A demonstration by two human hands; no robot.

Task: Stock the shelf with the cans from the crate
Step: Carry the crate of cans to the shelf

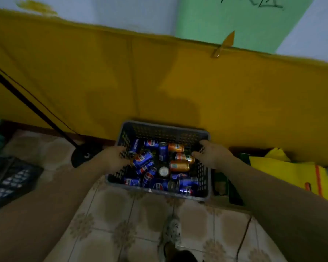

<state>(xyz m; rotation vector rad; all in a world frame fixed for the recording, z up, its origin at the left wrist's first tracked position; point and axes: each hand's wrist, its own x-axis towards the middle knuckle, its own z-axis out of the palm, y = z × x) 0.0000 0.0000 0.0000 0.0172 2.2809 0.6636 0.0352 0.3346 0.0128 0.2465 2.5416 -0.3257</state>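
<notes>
A dark perforated plastic crate (165, 129) sits low in front of me over the tiled floor. Several blue cans (142, 158) lie jumbled inside it, and three orange cans (179, 166) lie toward its right side. One can stands upright with its silver top (163, 171) showing. My left hand (113, 157) grips the crate's left wall, fingers curled over the rim. On the opposite side, my right hand (211, 154) grips the right wall the same way. No shelf is visible.
A yellow cloth (159, 82) hangs behind the crate. A black pole (32, 106) slants down at left to a dark base (83, 156). Another dark crate (9, 180) lies at far left. Yellow and green bags (292, 171) are piled at right. My shoe (171, 233) is on the tiles.
</notes>
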